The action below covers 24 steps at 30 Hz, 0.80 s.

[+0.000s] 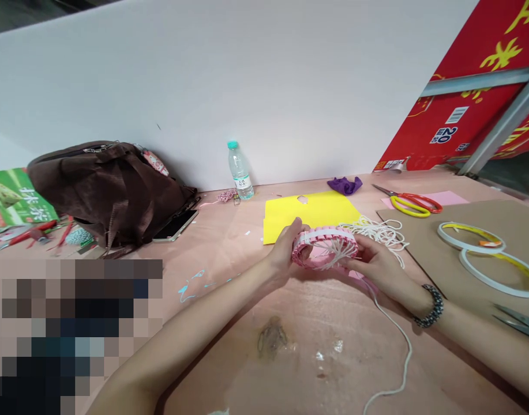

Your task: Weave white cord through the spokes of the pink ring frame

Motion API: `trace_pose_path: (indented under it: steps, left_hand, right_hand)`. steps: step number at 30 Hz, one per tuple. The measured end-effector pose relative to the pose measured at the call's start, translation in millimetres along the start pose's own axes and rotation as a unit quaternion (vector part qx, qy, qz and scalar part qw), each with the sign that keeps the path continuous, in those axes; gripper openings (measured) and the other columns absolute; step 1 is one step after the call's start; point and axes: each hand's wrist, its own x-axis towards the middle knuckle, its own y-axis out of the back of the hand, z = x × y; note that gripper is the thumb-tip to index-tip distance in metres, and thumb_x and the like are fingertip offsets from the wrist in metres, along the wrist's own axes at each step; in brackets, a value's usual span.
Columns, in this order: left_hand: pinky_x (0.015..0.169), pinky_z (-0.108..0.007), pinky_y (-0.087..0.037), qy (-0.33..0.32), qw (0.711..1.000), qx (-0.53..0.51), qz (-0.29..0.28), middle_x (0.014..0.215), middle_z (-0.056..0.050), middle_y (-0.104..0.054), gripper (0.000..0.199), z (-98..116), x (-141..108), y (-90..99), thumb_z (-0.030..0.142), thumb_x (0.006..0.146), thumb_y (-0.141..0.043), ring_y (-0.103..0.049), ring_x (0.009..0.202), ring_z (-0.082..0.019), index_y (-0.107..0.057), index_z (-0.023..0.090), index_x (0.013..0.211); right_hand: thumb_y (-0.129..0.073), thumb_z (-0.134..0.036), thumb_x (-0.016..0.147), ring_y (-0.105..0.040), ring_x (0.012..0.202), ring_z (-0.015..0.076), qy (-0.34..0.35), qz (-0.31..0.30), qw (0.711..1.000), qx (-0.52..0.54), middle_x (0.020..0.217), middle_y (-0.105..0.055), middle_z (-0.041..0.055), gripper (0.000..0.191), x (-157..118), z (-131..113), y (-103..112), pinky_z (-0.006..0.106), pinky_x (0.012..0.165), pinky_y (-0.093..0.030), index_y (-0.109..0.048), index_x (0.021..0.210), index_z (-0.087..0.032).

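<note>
A pink ring (303, 253) with a white band around its rim and white cords strung across its opening is held above the table. My left hand (285, 249) grips its left side, thumb on top. At the ring's right side, the fingers of my right hand (376, 265) are closed on the rim and the cords there; the exact fingertip contact is partly hidden. A white cord (409, 351) runs from below the ring down to the table's near part. Behind my right hand lies a loose heap of white cord (383, 232), beside yellow sheets (285, 216).
On the right, a brown board (441, 253) bears two tape rolls (502, 282) and grey scissors (521, 323). Red-and-yellow scissors (411, 203) and purple cloth (345, 185) lie behind. A bottle (240, 173), phone (175, 226) and dark bag (112, 190) stand or lie left.
</note>
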Motion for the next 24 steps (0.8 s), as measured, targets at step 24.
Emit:
trace_pose_path:
  steps: [24]
  left_hand:
    - [0.042,-0.021,-0.015,-0.025,0.998,0.051,-0.015,0.042,0.007,-0.032,0.058,4.1,-2.9,0.3,0.065,0.058,-0.067,-0.025,0.039,-0.004,-0.038,0.017,0.046]
  right_hand:
    - [-0.073,-0.024,0.071,-0.062,0.084,0.0188,0.028,0.002,1.000,-0.010,0.097,-0.066,0.0041,0.034,1.1,8.3,2.8,0.028,0.069,-0.051,-0.062,0.103,-0.021]
